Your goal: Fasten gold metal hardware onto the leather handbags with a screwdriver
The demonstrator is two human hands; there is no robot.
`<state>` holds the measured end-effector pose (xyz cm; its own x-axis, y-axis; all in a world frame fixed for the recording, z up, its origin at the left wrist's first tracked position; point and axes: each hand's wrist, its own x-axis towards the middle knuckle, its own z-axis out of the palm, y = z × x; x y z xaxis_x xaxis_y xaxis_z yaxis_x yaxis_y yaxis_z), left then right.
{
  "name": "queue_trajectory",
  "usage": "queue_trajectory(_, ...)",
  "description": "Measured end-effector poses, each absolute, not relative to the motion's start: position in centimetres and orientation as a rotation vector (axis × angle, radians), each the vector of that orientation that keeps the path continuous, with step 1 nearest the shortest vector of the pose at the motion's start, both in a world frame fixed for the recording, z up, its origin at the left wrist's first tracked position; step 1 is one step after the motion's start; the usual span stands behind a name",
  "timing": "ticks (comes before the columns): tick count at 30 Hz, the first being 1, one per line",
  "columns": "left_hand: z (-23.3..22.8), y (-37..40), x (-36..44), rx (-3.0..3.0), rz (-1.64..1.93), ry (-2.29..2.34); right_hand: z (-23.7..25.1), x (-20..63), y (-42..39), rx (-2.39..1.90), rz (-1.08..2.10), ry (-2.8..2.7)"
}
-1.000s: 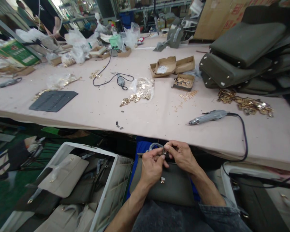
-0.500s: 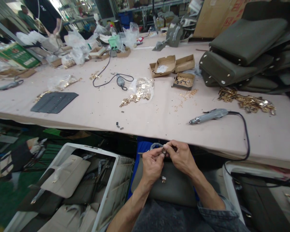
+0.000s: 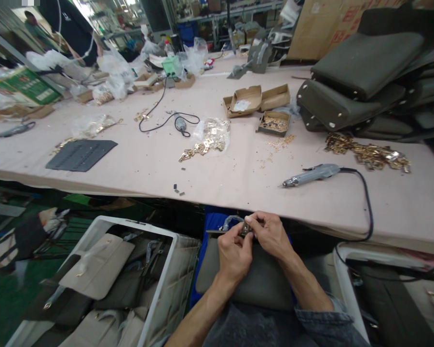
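Note:
My left hand [image 3: 234, 251] and my right hand [image 3: 270, 234] meet above a dark olive handbag [image 3: 262, 285] on my lap. Between their closed fingertips is a small metal bag fitting [image 3: 245, 229]; both hands pinch it, and fingers cover most of it. A plastic-wrapped handle [image 3: 233, 220] of the bag shows just behind my left hand. Under the bag lies blue material [image 3: 202, 270]. On the table beyond my hands rests a grey electric screwdriver [image 3: 311, 176], touched by neither hand.
Gold metal fittings [image 3: 369, 152] lie in piles on the table [image 3: 148, 164], with a box of small screws [image 3: 274, 124]. Stacked dark bags [image 3: 365, 67] stand at right. Crates of bags flank my lap, the left one with a white rim [image 3: 166, 274]. A person [image 3: 72, 29] stands far left.
My left hand has shifted right and now covers the metal clasp piece seen earlier on the bag's front. Both hands still pinch the small fitting. The camera view has moved slightly.

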<state>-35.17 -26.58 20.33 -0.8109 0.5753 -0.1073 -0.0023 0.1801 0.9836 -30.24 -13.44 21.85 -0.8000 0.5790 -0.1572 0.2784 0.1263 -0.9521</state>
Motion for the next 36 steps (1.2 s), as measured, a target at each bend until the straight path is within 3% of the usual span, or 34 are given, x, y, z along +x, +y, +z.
queue_trajectory(6, 20.4, -26.0, -34.7, 0.764, 1.644, 2.228, 21.6, -30.1, -13.4, -0.801, 1.559, -2.243)
queue_trajectory(15, 20.0, -26.1, -35.5, 0.335, 1.761, 1.686, 22.2, -30.1, -13.4, -0.721, 1.694, -2.26)
queue_trajectory(20, 17.9, -25.8, -35.6, 0.297, 1.889, 1.609, 21.5, -30.8, -14.0, -0.695, 1.478, -2.343)
queue_trajectory(26, 17.3, -25.8, -35.9, 0.273, 1.844, 1.526, 19.8, -30.9, -13.7, -0.751, 1.686, -2.334)
queue_trajectory(36, 16.3, -25.7, -36.6, 0.213, 1.847, 1.632, 18.8, -31.8, -14.4, -0.839, 1.487, -2.35)
